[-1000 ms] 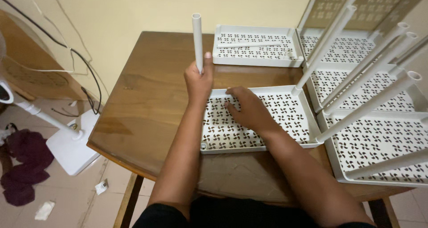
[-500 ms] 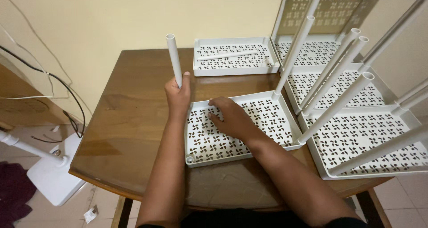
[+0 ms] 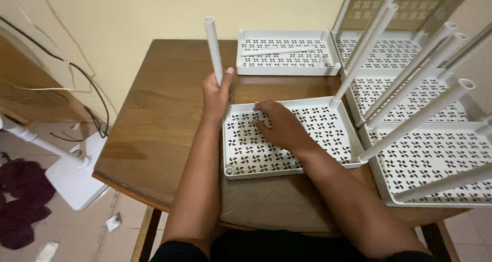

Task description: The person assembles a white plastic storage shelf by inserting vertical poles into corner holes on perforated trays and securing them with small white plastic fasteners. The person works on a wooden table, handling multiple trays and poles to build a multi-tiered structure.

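Gripping a white plastic tube (image 3: 213, 49) upright at the near tray's far-left corner, the left hand (image 3: 216, 96) has its fingers wrapped round it. The right hand (image 3: 280, 125) presses flat, fingers spread, on the perforated white tray (image 3: 246, 152), which sits on the wooden table (image 3: 159, 113). A second tray (image 3: 287, 53) lies beyond, with 1 loose tube inside.

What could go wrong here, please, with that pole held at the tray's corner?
The left hand holds the white pole slightly tilted at the tray corner; it might bind or miss the socket. The right hand presses only the tray's far half, so the tray, close to the table edge, could slide.
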